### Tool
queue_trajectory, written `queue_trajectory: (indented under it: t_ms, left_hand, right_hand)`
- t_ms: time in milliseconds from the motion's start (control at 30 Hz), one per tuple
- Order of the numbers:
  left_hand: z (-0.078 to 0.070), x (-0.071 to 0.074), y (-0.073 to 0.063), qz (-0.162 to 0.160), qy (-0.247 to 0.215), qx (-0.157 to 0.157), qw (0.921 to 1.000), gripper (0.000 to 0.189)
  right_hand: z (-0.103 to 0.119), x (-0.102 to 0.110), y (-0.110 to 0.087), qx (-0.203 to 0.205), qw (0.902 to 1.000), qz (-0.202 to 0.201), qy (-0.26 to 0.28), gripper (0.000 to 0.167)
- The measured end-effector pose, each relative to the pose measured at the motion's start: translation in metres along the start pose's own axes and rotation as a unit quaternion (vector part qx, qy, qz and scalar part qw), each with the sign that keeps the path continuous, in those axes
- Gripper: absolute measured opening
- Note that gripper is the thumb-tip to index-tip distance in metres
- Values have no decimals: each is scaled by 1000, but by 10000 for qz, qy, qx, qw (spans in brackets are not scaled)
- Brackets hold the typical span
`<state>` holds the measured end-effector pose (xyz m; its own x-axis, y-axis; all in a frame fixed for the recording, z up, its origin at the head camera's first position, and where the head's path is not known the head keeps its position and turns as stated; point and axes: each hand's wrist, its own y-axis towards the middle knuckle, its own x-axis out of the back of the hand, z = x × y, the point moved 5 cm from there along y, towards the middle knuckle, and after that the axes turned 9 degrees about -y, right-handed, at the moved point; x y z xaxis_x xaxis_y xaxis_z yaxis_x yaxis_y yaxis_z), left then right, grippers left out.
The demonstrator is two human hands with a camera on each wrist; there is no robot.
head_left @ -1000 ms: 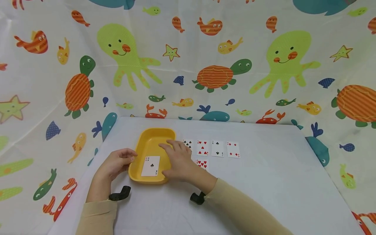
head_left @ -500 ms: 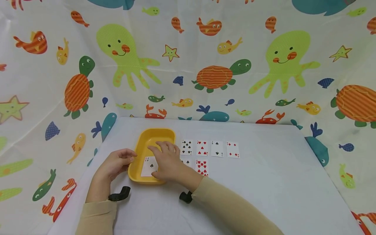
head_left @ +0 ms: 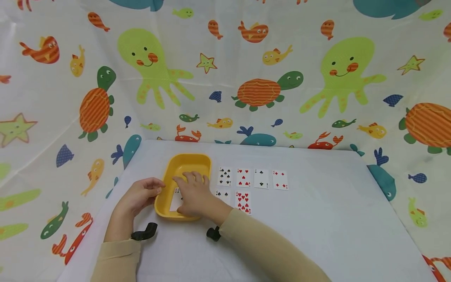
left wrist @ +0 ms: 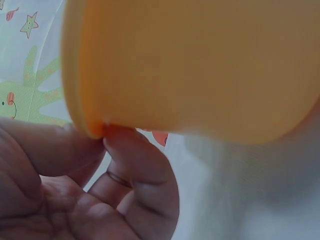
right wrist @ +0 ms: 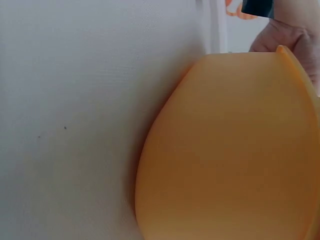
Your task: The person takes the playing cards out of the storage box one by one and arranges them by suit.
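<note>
My left hand (head_left: 139, 196) pinches the left rim of a yellow plastic tray (head_left: 161, 207). In the left wrist view, thumb and finger meet at the lip of the tray (left wrist: 190, 65). Over the tray's near half is my right hand (head_left: 195, 196), its fingers loosely spread and pointing away from me. Beneath it lies a white playing card (head_left: 174, 204) with a club on it, mostly covered by that hand. The right wrist view has only the tray's outer wall (right wrist: 225, 150) close up, and the right hand's fingers are out of sight there.
Right of the tray, face-up playing cards lie in two rows: a spade card (head_left: 224, 177), a heart card (head_left: 243, 178), a club card (head_left: 261, 179) and a diamond card (head_left: 280, 180) behind, another spade card (head_left: 223, 194) and heart card (head_left: 243, 202) in front. A sea-animal curtain (head_left: 225, 58) hangs behind.
My right hand has moved left from the tray's right rim to over the club card, covering most of it and uncovering the spade cards. My left hand has stayed at the rim.
</note>
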<state>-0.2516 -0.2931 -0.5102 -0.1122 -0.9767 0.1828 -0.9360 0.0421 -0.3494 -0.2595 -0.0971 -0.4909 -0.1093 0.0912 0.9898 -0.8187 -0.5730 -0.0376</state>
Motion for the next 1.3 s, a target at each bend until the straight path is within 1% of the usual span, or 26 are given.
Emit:
queue_trajectory:
  t_ms: [100, 333, 533, 933, 1200, 1300]
  left_hand:
    - [-1, 0, 1, 3, -29, 8, 10000, 29]
    - [0, 0, 2, -6, -54, 16, 10000, 28]
    - [0, 1, 2, -8, -89, 23, 10000, 28]
    - [-1, 0, 0, -44, -129, 50, 9999, 29]
    - [-1, -1, -1, -60, -127, 49, 9999, 27]
    - [-1, -1, -1, -72, -137, 56, 9999, 27]
  right_hand:
    - [0, -4, 4, -7, 9999, 18, -152, 98]
    - [4, -9, 7, 149, 9979, 129, -624, 96]
    - [6, -11, 8, 215, 9959, 282, -837, 95]
    - [5, -21, 13, 208, 9948, 413, -907, 83]
    - [5, -21, 12, 181, 9951, 375, -895, 76]
    - [5, -19, 11, 189, 9952, 345, -892, 77]
